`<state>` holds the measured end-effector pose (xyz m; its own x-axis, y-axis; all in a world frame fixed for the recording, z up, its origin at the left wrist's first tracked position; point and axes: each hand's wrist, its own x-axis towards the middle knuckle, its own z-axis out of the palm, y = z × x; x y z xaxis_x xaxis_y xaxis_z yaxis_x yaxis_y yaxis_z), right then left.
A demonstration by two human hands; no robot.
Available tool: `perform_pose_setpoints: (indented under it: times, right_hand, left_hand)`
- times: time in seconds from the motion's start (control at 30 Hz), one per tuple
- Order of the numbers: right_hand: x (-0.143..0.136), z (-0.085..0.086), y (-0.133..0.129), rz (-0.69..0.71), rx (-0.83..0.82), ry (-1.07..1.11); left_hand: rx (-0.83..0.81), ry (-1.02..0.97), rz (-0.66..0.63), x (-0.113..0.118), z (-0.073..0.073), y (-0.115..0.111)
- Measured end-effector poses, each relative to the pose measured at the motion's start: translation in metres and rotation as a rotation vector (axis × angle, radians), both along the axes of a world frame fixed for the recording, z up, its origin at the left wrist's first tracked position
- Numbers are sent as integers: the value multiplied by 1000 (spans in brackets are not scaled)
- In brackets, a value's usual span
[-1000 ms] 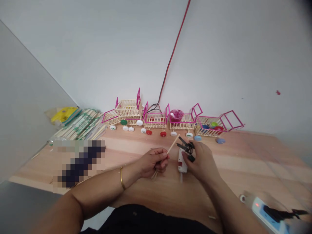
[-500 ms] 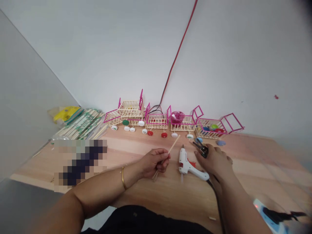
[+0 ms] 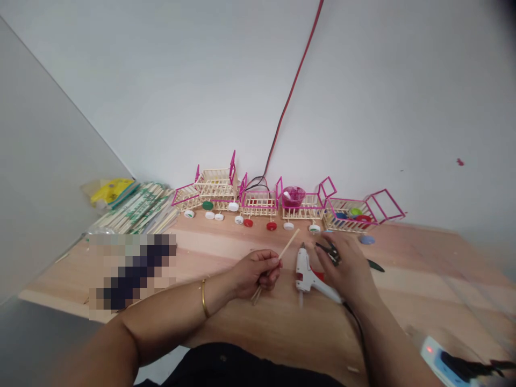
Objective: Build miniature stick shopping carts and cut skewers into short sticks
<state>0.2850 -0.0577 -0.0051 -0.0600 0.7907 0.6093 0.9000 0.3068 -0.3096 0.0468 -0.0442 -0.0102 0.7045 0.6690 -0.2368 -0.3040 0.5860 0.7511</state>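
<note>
On my far left, a pile of paper-wrapped sticks [image 3: 141,207] lies on the table [image 3: 242,336]. Nearer the middle, my left hand [image 3: 260,273] pinches a pale stick [image 3: 289,243] between thumb and fingertips, its free end slanting up and to the right. It looks slim, straight and plain; more thin ends [image 3: 256,295] poke out below my palm. Just right of it lies the white glue gun [image 3: 303,269], nozzle pointing away from me. Next, the dark pliers [image 3: 332,255] have just been lowered onto the table, and my right hand [image 3: 351,269] has loosened, fingers spread wide over them; whether they still touch, I can't tell. That leaves, I judge, only my left hand managing the stick.
</note>
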Motion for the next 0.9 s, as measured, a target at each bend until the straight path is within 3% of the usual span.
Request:
perform_pose_setpoints:
  times: [0.17, 0.4, 0.67, 0.9]
  right_hand:
    - [-24, -1, -15, 222, 82, 9]
    - [-35, 2, -25, 386, 64, 8]
    - [-39, 2, -24, 322, 102, -158]
    - [-41, 7, -25, 202, 173, -35]
  left_hand:
    - [-3, 27, -18, 1, 0, 0]
    - [9, 48, -89, 0, -4, 0]
    - [58, 120, -128, 1, 2, -5]
    - [52, 52, -120, 1, 4, -5]
